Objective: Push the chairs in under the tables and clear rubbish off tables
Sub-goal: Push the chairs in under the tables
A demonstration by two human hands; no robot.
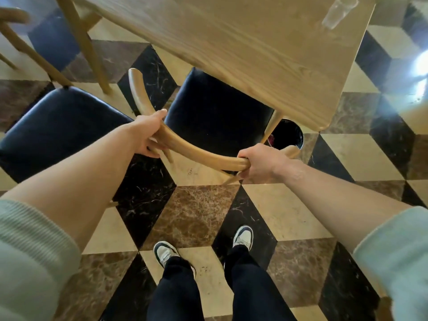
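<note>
At the left of the frame a second chair (58, 126) with a dark padded seat stands out on the checkered floor (196, 212), just beside the one being handled. Left of centre, the left hand (148, 135) grips the curved wooden backrest (190, 147) of the chair (215, 112), its fingers (154, 152) curled under the rail and the thumb lying over the top. That chair sits at centre frame, its black seat partly tucked beneath the near edge of the wooden tabletop (254, 47). Right of centre, the right hand (259, 163) holds the same rail, fingers wrapped tight around it. Just past that hand, a round black bin (287, 135) stands on the floor by the tabletop's corner (something reddish shows inside, too dim to name). In the upper right a clear plastic cup (338, 12) is on the tabletop, blurred.
</note>
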